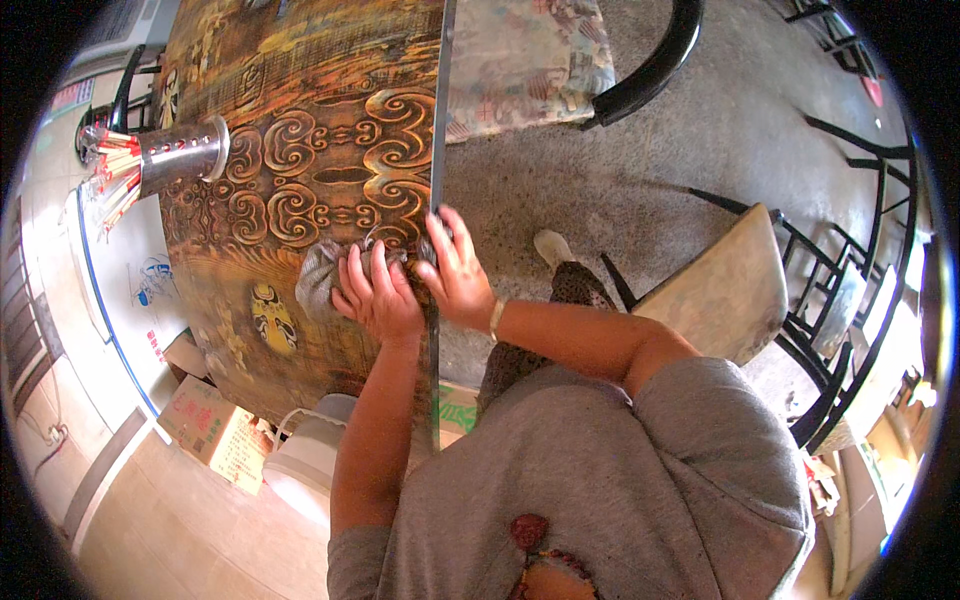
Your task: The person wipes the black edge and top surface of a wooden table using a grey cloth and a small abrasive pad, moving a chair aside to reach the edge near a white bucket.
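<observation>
My left hand (378, 298) presses down on a crumpled grey cloth (319, 280) on the patterned brown table (330, 150), near the edge closest to me. The fingers curl over the cloth, which bulges out to the left of them. Beside it, my right hand (461, 283) is at the table's metal-trimmed edge (437, 150). A dark grey bit (432, 243) shows under its fingers. Whether that is part of the same cloth or a separate thing is hard to tell, as the fingers cover it.
A perforated metal holder (185, 155) with wrapped chopsticks (118, 170) stands on the table's far left. Below the table are a white bucket (318, 450) and a cardboard box (207, 425). Chairs with black frames and pale seats (725, 290) stand at the right.
</observation>
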The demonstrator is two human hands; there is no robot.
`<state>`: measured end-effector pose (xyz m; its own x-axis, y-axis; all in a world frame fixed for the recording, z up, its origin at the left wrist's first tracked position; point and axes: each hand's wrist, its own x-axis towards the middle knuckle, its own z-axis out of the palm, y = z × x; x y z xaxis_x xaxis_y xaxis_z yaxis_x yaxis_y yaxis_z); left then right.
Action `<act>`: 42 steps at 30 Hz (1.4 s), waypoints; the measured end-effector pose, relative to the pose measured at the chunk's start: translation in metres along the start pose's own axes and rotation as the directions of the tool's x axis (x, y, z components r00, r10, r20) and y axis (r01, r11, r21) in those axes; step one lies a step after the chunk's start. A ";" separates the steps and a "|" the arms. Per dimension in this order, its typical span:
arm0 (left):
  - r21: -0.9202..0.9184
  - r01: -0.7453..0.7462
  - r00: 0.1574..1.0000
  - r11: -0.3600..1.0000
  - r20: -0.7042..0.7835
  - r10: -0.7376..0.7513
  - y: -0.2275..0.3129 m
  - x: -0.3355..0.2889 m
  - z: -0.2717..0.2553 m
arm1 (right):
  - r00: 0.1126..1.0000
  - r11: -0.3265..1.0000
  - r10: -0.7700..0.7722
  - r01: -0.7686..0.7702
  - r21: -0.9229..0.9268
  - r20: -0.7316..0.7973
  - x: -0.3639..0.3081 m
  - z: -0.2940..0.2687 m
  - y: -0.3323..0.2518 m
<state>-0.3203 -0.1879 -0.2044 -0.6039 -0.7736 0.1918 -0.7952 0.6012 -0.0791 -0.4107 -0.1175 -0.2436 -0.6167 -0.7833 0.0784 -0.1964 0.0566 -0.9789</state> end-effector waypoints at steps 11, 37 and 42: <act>0.029 -0.031 0.998 0.999 -0.054 0.033 -0.003 -0.001 0.006 | 0.979 0.986 0.139 -0.123 0.113 -0.152 -0.027 0.028 0.003; -0.025 -0.023 0.987 0.999 -0.163 0.019 -0.014 -0.010 0.026 | 0.931 0.889 0.320 -0.360 0.284 0.177 -0.182 0.052 -0.019; -0.034 -0.047 0.985 0.998 -0.169 0.041 -0.009 -0.010 0.028 | 0.852 0.791 0.512 -0.419 0.445 -0.108 -0.121 0.027 -0.007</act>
<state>-0.3088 -0.1914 -0.2328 -0.6182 -0.7033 0.3510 -0.7634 0.6436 -0.0550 -0.3146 -0.0399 -0.2512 -0.7087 -0.5715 -0.4137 0.4422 0.0971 -0.8916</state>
